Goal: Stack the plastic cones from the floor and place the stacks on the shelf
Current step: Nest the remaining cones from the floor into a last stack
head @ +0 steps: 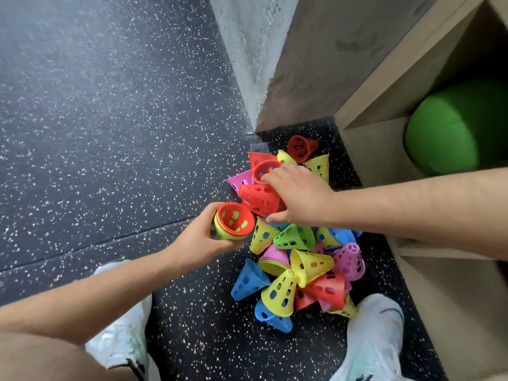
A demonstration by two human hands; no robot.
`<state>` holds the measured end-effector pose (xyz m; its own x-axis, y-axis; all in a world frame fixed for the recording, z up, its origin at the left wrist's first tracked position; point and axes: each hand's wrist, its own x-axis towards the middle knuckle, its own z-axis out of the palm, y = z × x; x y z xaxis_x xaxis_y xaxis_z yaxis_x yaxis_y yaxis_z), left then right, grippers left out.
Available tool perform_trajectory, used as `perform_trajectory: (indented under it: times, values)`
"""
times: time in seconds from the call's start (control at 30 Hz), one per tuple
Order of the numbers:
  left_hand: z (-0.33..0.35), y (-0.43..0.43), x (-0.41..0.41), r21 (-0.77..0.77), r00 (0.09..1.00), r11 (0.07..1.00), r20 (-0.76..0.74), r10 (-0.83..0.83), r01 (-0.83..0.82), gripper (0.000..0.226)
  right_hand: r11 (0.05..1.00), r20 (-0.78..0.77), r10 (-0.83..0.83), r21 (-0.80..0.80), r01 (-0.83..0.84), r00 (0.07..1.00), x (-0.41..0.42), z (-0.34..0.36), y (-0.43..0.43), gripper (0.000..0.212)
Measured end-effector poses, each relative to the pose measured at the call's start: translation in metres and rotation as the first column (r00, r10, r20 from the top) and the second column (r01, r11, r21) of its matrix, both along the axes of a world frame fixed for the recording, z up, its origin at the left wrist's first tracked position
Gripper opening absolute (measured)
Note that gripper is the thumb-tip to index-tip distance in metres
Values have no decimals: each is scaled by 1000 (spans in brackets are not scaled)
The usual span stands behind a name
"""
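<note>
A heap of perforated plastic cones (299,259) in red, yellow, green, blue and pink lies on the dark speckled floor beside the shelf. My left hand (203,237) grips a short stack of nested cones (233,222), open end up, a red one innermost with green and yellow rims below. My right hand (297,199) reaches over the far part of the heap, fingers spread on a red cone (258,196) lying on its side, fingertips beside another red cone (265,169).
The beige wooden shelf (379,138) stands at the right, with a green cylinder (456,127) inside one compartment. A grey wall corner (247,64) rises behind the heap. My white shoes (371,339) flank the pile. Speckled floor (96,119) stretches left.
</note>
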<state>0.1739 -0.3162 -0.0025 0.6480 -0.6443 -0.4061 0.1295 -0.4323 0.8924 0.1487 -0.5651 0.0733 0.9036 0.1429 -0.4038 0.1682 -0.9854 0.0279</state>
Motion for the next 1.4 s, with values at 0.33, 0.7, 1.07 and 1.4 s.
perform_trajectory:
  times: [0.33, 0.7, 1.07, 1.4]
  values:
    - [-1, -1, 6, 50, 1000, 998, 20, 23, -24, 75, 977, -39, 32, 211, -23, 999, 15, 5, -15, 79]
    - [-1, -2, 9, 77, 999, 996, 27, 36, -38, 74, 858, -135, 49, 513, 27, 990, 10, 18, -23, 82]
    - [10, -16, 11, 0, 999, 999, 32, 44, -44, 76, 800, -104, 141, 598, -51, 985, 22, 15, -6, 84]
    - [10, -24, 6, -4, 1000, 1000, 0, 11, -11, 76, 873, -12, 126, 475, -105, 992, 23, 13, -17, 71]
